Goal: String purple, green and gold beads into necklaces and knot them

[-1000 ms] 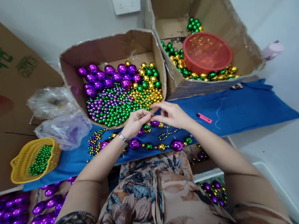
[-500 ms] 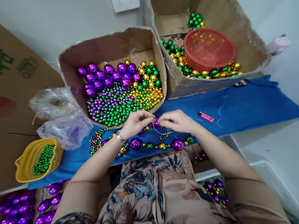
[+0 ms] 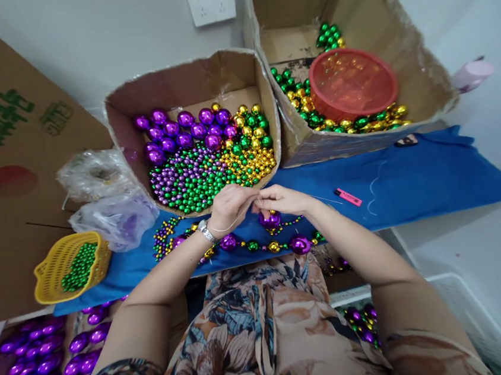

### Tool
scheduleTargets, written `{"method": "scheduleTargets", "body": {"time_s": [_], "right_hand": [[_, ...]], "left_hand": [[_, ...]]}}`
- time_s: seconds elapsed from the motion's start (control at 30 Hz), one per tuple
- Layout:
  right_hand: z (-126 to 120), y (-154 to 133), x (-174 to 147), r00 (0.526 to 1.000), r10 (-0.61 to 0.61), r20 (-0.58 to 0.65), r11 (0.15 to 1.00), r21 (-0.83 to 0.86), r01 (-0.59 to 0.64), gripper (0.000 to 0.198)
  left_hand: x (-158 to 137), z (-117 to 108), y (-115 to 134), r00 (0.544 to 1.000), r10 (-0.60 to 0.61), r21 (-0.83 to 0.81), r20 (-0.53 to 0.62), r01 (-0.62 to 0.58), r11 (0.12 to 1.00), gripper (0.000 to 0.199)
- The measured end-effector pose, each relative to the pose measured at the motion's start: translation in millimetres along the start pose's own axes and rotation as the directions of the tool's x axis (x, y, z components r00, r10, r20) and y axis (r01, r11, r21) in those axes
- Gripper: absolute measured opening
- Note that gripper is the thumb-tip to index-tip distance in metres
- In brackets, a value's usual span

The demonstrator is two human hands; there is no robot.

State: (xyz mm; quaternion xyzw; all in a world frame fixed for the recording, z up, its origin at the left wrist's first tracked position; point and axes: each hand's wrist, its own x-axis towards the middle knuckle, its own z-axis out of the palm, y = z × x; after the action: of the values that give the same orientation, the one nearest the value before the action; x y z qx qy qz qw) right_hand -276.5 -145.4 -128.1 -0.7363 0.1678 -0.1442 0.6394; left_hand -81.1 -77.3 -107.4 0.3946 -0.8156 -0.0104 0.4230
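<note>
Both hands meet over the blue cloth, fingertips nearly touching. My left hand [image 3: 233,208], with a metal watch [image 3: 207,232] on its wrist, is closed in a pinch on a thin white thread [image 3: 235,222], which loops below its fingers. My right hand [image 3: 284,199] is also pinched, on the thread at the end of a bead string. A large purple bead [image 3: 270,220] of that string hangs just beneath the right fingertips. Closer to my body, the beaded strand [image 3: 300,244] of purple, green and gold balls lies across the cloth. The exact fingertip contact is partly hidden.
Behind my hands stands a cardboard box [image 3: 113,121] of loose beads; a second box [image 3: 434,81] holds beads and a red bowl [image 3: 394,86]. A yellow basket [image 3: 47,271] of green beads and plastic bags [image 3: 115,219] sit left. A pink lighter [image 3: 348,197] lies on the blue cloth [image 3: 438,180].
My hands have come closer together, and the left has turned so its back faces up. The thread loop has shifted left, under the left hand. The purple bead hangs more in sight.
</note>
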Motion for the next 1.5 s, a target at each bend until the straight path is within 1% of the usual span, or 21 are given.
{"method": "scheduleTargets", "body": {"time_s": [0.1, 0.17, 0.2, 0.27, 0.33, 0.37, 0.43, 0.53, 0.6, 0.63, 0.7, 0.8, 0.83, 0.9, 1.0, 1.13, 1.2, 1.27, 1.33, 1.43, 1.5], "right_hand": [[-3, -6, -7, 0.972, -0.078, -0.223, 0.963, -0.271, 0.015, 0.036], [-4, -11, -12, 0.925, -0.202, -0.321, 0.856, -0.516, 0.008, 0.035], [-4, -13, -14, 0.900, -0.269, -0.344, 0.782, -0.624, -0.005, 0.034], [-2, -16, -17, 0.848, -0.384, -0.365, 0.639, -0.768, -0.041, 0.032], [2, -17, -20, 0.804, -0.457, -0.380, 0.555, -0.828, -0.076, 0.030], [4, -18, -21, 0.795, -0.475, -0.377, 0.530, -0.844, -0.083, 0.030], [10, -18, -25, 0.805, -0.484, -0.343, 0.492, -0.868, -0.074, 0.029], [20, -17, -30, 0.847, -0.460, -0.264, 0.440, -0.897, -0.040, 0.028], [24, -15, -32, 0.873, -0.443, -0.202, 0.440, -0.898, 0.016, 0.028], [24, -15, -32, 0.881, -0.438, -0.179, 0.465, -0.884, 0.051, 0.027], [20, -16, -29, 0.874, -0.437, -0.212, 0.573, -0.815, 0.088, 0.027], [10, -17, -16, 0.864, -0.337, -0.374, 0.792, -0.609, 0.045, 0.030], [7, -17, -12, 0.886, -0.269, -0.377, 0.852, -0.523, 0.036, 0.031], [4, -13, -3, 0.952, -0.129, -0.276, 0.946, -0.323, 0.035, 0.035], [3, -7, 2, 0.994, -0.030, -0.104, 1.000, -0.013, 0.028, 0.037], [7, -4, 0, 1.000, -0.007, -0.001, 0.983, 0.185, 0.007, 0.040], [8, -5, -1, 0.999, 0.000, -0.049, 0.981, 0.195, 0.010, 0.037], [10, -7, -3, 0.988, 0.007, -0.154, 0.986, 0.168, 0.019, 0.036], [12, -9, -5, 0.970, 0.016, -0.244, 0.991, 0.132, 0.017, 0.036], [13, -9, -9, 0.953, 0.036, -0.301, 0.991, 0.136, 0.005, 0.037], [10, -5, -14, 0.936, 0.065, -0.346, 0.983, 0.184, 0.000, 0.039]], "left_hand": [[1, -2, 3, 0.988, -0.149, -0.053, 0.034, 0.150, 0.987, 0.012], [2, -2, 4, 0.933, -0.344, -0.186, 0.106, 0.358, 0.915, 0.015], [3, -2, 4, 0.881, -0.444, -0.288, 0.162, 0.472, 0.833, 0.017], [5, 0, 2, 0.762, -0.579, -0.496, 0.290, 0.637, 0.590, 0.022], [7, 2, 0, 0.680, -0.628, -0.638, 0.379, 0.684, 0.355, 0.026], [8, 3, -1, 0.656, -0.640, -0.677, 0.401, 0.682, 0.276, 0.028], [9, 4, -3, 0.627, -0.656, -0.717, 0.421, 0.673, 0.184, 0.030], [9, 3, -3, 0.602, -0.664, -0.723, 0.442, 0.678, 0.133, 0.031], [8, 1, -1, 0.623, -0.646, -0.697, 0.442, 0.691, 0.189, 0.029], [7, -1, 0, 0.653, -0.621, -0.671, 0.433, 0.694, 0.262, 0.026], [7, -5, 4, 0.750, -0.528, -0.586, 0.398, 0.651, 0.483, 0.022], [9, -11, 10, 0.895, -0.323, -0.418, 0.309, 0.432, 0.799, 0.026], [10, -13, 11, 0.929, -0.261, -0.359, 0.263, 0.346, 0.867, 0.027], [12, -14, 11, 0.975, -0.150, -0.238, 0.166, 0.187, 0.953, 0.022], [11, -12, 9, 0.997, -0.033, -0.091, 0.071, 0.039, 0.995, 0.014], [7, -5, 6, 0.998, -0.056, -0.056, 0.001, 0.056, 0.997, 0.013], [5, -3, 4, 0.997, -0.076, -0.065, -0.013, 0.075, 0.995, 0.014], [4, -2, 1, 0.998, -0.059, -0.024, 0.001, 0.059, 0.998, 0.016], [1, -2, -3, 0.999, -0.002, 0.067, 0.039, 0.000, 0.998, 0.017], [-4, -4, -8, 0.994, 0.066, 0.194, 0.083, -0.081, 0.978, 0.016], [-9, -8, -13, 0.996, 0.021, 0.239, 0.085, -0.041, 0.970, 0.012]]}}
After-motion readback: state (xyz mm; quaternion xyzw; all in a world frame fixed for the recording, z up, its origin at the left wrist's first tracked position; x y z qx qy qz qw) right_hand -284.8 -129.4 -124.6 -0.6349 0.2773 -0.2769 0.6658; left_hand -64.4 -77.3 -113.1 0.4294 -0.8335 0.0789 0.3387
